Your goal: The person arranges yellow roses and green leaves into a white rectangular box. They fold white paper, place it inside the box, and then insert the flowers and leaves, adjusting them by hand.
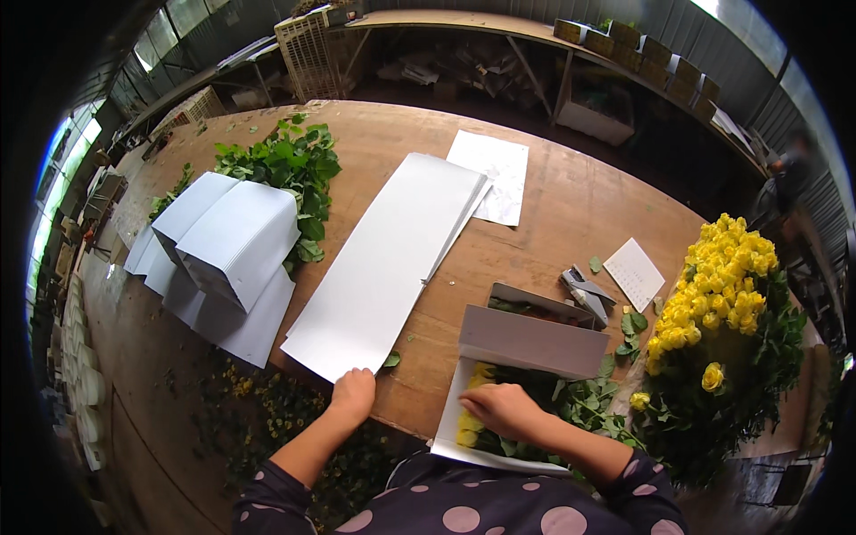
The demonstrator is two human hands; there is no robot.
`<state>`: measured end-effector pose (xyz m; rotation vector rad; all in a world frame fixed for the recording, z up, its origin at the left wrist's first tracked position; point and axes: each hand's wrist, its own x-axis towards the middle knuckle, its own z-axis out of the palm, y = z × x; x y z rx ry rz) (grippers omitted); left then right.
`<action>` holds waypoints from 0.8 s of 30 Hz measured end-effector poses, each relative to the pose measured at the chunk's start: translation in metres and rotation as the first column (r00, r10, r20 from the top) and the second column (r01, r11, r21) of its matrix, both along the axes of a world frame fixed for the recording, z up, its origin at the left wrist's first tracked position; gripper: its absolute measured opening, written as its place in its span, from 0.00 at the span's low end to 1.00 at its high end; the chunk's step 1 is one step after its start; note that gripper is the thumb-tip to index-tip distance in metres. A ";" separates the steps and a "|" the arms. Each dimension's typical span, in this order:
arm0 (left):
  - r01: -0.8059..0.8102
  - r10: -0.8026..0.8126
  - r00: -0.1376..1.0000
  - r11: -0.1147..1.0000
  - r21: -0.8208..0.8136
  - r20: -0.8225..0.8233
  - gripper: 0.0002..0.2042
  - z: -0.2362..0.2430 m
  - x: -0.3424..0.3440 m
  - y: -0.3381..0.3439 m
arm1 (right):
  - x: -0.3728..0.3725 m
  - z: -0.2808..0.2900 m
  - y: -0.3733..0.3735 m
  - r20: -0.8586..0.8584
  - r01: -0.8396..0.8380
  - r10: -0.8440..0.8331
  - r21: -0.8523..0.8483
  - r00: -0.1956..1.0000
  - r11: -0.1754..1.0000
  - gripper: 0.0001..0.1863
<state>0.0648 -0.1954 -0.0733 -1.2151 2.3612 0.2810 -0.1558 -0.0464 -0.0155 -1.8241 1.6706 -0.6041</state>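
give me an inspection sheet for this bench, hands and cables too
Surface: brown wooden table, scattered leaves
Job's things: stacked white sheets; yellow roses in an open card wrap; larger rose pile at right
Clutter: grey tool, small white card
Left hand: at the sheets' near end, grip unclear
Right hand: over the wrapped roses, contact unclear
Cables: nothing seen
Surroundings: back shelf, pale slatted crate, leaf litter on the floor

1. Left hand (356, 394): at the table's (571, 205) near edge, fingers curled.
2. Left forearm (312, 443): bare, slanting forward and rightward.
3. Right hand (508, 412): farther right, near that edge, fingers bent leftward.
4. Right forearm (581, 448): bare, angled inward.
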 end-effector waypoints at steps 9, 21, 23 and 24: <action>0.136 -0.154 0.970 0.985 -0.103 -0.191 0.08 0.092 -0.022 -0.020 | 0.044 0.002 -0.081 0.641 -0.291 -0.491 0.736 0.590 0.610 0.37; 0.508 0.733 0.183 0.500 0.701 -0.656 0.19 0.122 -0.058 -0.017 | -0.056 0.152 -0.052 0.635 0.204 -0.109 -0.079 0.765 0.976 0.09; 0.755 0.956 0.038 0.163 0.635 -0.291 0.22 0.134 -0.056 -0.047 | -0.062 0.157 -0.017 0.326 0.130 -0.060 -0.195 0.943 0.972 0.09; 0.761 0.947 -0.077 0.258 0.596 -0.312 0.21 0.153 -0.059 -0.056 | -0.063 0.152 -0.002 0.200 0.103 -0.058 -0.223 0.978 0.969 0.10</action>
